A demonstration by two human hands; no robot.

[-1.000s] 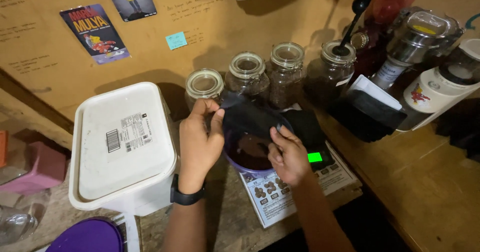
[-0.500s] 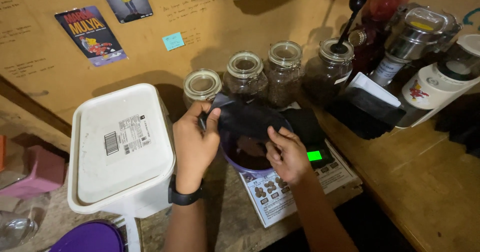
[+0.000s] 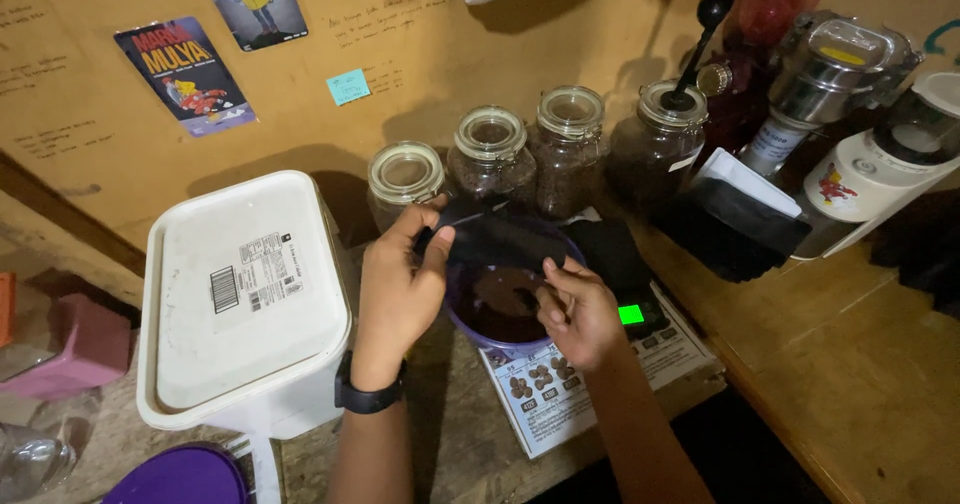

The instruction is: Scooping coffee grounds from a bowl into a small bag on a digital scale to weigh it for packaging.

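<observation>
Hands pinch a flat black plastic pouch [image 3: 500,239] above the purple bowl [image 3: 462,309]: left hand [image 3: 398,284] grasping its left end, right hand [image 3: 580,309] its near-right edge, long axis running left-right.

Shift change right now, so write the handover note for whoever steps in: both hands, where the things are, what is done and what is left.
Left hand: pinching the left end of a black pouch, held over the purple bowl.
Right hand: gripping the pouch's right end at the bowl's near rim.
Bowl sits on a scale with a lit green display, on a printed sheet; dark brown grounds or beans are already in it.
Behind: four glass jars. To the left: a white lidded tub.
Done: some contents in the bowl.
Left: cannot tell whether the pouch is empty; check it and the scale.
</observation>
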